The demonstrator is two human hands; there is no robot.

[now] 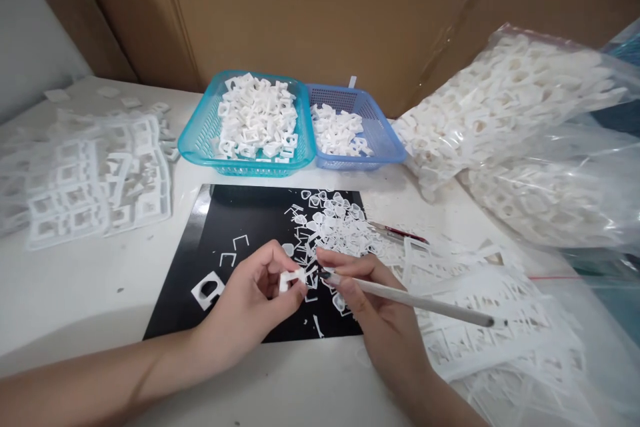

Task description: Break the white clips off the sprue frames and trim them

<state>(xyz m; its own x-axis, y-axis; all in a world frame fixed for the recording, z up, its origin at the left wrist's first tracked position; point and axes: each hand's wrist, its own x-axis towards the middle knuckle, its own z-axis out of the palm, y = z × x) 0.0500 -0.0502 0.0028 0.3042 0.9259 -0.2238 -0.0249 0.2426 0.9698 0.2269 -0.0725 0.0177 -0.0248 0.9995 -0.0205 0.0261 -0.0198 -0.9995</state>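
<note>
Over the black mat (220,213) my left hand (250,300) pinches a small white plastic part (287,280) between thumb and fingers. My right hand (380,300) is closed around a long pale-handled craft knife (415,297), its dark tip pointing left at the part. Whether the tip touches the part I cannot tell. To the left of my left hand a white square part with a round hole (207,289) lies on the mat. Thin white trimmings (340,223) are heaped on the mat's right side, just beyond my hands.
A teal basket (200,147) and a blue basket (387,140) of white parts stand behind the mat. White moulded frames (70,203) lie left. Clear bags of parts (510,100) sit at the right, above scrap strips (480,327). A red-handled tool (400,233) lies beside the heap.
</note>
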